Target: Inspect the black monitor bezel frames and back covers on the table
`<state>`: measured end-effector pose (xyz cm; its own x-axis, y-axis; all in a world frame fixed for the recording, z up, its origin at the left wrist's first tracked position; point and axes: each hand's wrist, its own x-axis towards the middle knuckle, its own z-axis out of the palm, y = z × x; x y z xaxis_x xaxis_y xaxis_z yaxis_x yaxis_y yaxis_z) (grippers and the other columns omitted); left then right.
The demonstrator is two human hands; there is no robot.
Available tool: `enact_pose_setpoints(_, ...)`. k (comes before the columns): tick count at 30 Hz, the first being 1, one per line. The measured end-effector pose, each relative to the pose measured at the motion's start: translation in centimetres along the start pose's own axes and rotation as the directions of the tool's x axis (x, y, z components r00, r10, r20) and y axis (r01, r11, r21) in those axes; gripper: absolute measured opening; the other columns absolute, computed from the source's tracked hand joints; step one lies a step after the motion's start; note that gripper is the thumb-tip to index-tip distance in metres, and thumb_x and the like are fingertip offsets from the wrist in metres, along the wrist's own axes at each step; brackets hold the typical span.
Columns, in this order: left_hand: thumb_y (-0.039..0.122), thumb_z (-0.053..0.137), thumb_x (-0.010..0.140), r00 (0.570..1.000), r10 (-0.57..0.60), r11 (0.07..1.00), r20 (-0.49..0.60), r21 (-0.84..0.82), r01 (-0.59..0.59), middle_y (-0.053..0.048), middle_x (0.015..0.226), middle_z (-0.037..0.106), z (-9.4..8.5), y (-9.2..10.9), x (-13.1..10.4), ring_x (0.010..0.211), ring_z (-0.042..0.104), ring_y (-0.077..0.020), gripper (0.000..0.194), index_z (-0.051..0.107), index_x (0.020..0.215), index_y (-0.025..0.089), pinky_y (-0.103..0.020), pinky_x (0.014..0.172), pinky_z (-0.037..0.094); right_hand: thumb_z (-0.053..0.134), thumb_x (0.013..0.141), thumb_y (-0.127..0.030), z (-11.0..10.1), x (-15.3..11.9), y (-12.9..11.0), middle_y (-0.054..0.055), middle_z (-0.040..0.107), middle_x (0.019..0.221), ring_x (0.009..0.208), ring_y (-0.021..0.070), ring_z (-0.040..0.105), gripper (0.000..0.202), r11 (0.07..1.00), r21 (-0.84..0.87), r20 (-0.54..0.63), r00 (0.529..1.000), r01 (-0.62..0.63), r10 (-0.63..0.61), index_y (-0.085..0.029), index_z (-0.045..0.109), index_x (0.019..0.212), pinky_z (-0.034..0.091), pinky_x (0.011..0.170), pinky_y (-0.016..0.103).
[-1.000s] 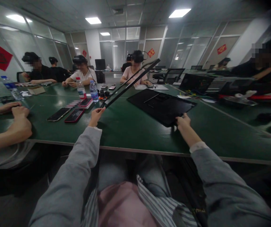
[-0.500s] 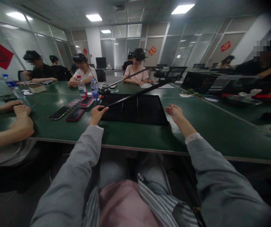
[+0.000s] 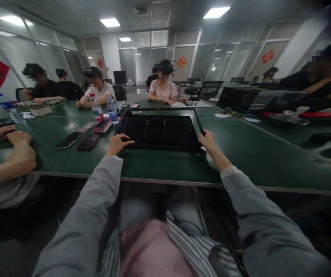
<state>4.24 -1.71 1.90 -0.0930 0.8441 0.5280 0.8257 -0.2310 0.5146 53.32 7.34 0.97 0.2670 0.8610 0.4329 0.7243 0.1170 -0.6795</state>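
My left hand (image 3: 119, 144) pinches the near left corner of a thin black rectangular frame (image 3: 198, 120) between thumb and fingers. At the near right corner, my right hand (image 3: 209, 141) grips the same frame. The frame is held roughly level, its far bar showing beyond a flat black panel (image 3: 177, 129) that lies on the green table (image 3: 159, 165). Two thin light strips run across the panel's middle. Whether the frame touches the panel, I cannot tell. A bit of white material (image 3: 208, 156) shows under my right hand.
Left of the panel are a dark phone (image 3: 66, 140), a red-edged item (image 3: 88, 139), a red-capped bottle (image 3: 96, 107) and a water bottle (image 3: 112, 110). A person's forearm (image 3: 21, 156) rests at the table's left. Several people sit around. A bowl (image 3: 286, 118) stands at the right.
The frame has come down from a tilted, raised position to nearly level over the panel. My right hand, earlier apart from it, has closed on its right corner.
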Motion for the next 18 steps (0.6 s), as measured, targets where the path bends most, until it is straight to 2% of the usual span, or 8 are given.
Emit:
enact_pose_setpoints(2,0.057,0.085,0.070,0.999,-0.025,0.999,0.047,0.021,0.024,-0.006,0.096,0.077,-0.3,-0.3,-0.1,0.096,0.068,-0.0255,0.037,0.078,0.090,0.027,-0.038,0.092,0.046,0.049,0.092,-0.032,1.0,-0.6,0.5,0.023,0.061,0.123,0.126,0.0340,0.048,0.041,0.996,-0.085,-0.039,0.999,-0.021,0.017,-0.011,0.063,0.124,0.036,0.110,0.054)
enact_pose_setpoints(4,0.057,0.086,0.069,0.994,-0.057,0.997,0.092,0.049,0.053,-0.006,0.094,0.076,-0.6,-0.4,-0.2,0.096,0.068,-0.0271,0.037,0.078,0.089,0.027,-0.040,0.094,0.045,0.048,0.091,-0.030,1.5,-1.1,0.7,0.024,0.056,0.131,0.130,0.0343,0.045,0.044,0.994,-0.108,-0.040,0.999,-0.037,0.033,-0.010,0.062,0.128,0.034,0.112,0.053)
enact_pose_setpoints(8,0.057,0.087,0.069,0.987,-0.071,0.995,0.147,0.083,0.059,-0.007,0.093,0.075,-0.9,-0.3,-0.5,0.103,0.065,-0.0311,0.035,0.078,0.085,0.028,-0.045,0.101,0.040,0.048,0.090,-0.029,1.9,-2.0,0.7,0.022,0.057,0.127,0.131,0.0345,0.044,0.043,0.990,-0.138,-0.015,1.000,-0.014,0.013,-0.011,0.064,0.126,0.035,0.113,0.052)
enact_pose_setpoints(10,0.057,0.086,0.069,0.987,-0.042,0.997,0.153,0.076,0.031,-0.008,0.102,0.075,-0.9,-0.3,-0.6,0.114,0.061,-0.0327,0.034,0.078,0.085,0.028,-0.047,0.104,0.039,0.049,0.090,-0.029,1.9,-2.3,0.6,0.022,0.059,0.124,0.130,0.0354,0.045,0.042,0.991,-0.133,-0.005,1.000,-0.020,0.019,-0.011,0.065,0.124,0.036,0.112,0.053)
enact_pose_setpoints(13,0.056,0.084,0.072,0.997,-0.020,0.997,0.080,0.081,0.014,-0.010,0.128,0.068,-0.7,-0.6,-0.4,0.132,0.049,-0.0347,0.037,0.079,0.095,0.027,-0.049,0.109,0.036,0.050,0.090,-0.029,2.0,-2.6,0.2,0.022,0.061,0.124,0.129,0.0366,0.048,0.042,0.990,-0.131,0.009,0.999,-0.044,0.045,-0.011,0.065,0.125,0.036,0.113,0.054)
enact_pose_setpoints(15,0.056,0.081,0.076,0.998,-0.061,0.994,-0.014,0.086,0.062,-0.013,0.142,0.059,-0.3,-1.0,-0.1,0.140,0.042,-0.0352,0.046,0.077,0.111,0.026,-0.048,0.113,0.034,0.049,0.091,-0.028,2.0,-2.8,0.0,0.023,0.061,0.127,0.130,0.0368,0.049,0.045,0.989,-0.143,0.022,0.999,-0.044,0.048,-0.009,0.064,0.129,0.036,0.113,0.053)
enact_pose_setpoints(18,0.052,0.072,0.086,0.984,-0.149,0.988,-0.094,0.024,0.152,-0.019,0.146,0.055,0.2,-2.0,0.5,0.141,0.045,-0.0333,0.057,0.067,0.131,0.018,-0.046,0.116,0.033,0.049,0.089,-0.024,1.9,-3.0,-0.4,0.025,0.061,0.131,0.131,0.0364,0.050,0.051,0.985,-0.171,0.052,0.998,-0.019,0.028,-0.004,0.060,0.135,0.035,0.116,0.050)
